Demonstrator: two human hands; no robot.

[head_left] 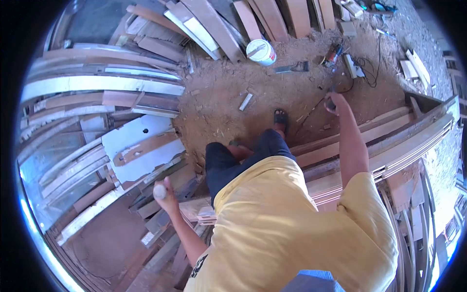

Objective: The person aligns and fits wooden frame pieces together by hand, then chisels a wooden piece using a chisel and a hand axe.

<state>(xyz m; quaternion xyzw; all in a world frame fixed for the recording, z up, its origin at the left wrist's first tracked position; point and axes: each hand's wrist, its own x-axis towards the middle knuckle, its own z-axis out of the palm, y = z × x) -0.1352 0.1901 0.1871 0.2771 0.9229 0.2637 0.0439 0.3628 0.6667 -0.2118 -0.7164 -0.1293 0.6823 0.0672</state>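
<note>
My left hand point(168, 198) is closed around a thing with a pale, round end point(159, 191); its remaining length is hidden behind the fingers. It is held out to the left, over stacked boards point(146, 209). My right hand point(335, 103), out at the front right, has its fingers curled round a thing with a dark, rounded end point(331, 104). A thin grey shaft shows just beyond that hand, toward the power tool on the ground. What kind of tool it is, I cannot tell.
Timber stacks point(102, 83) line the left and far sides. On the dirt floor point(219, 102) stand a white bucket point(261, 52), a handsaw point(292, 67), a corded power tool point(333, 53) and a small offcut point(246, 101). Long boards point(360, 141) lie beside my legs on the right.
</note>
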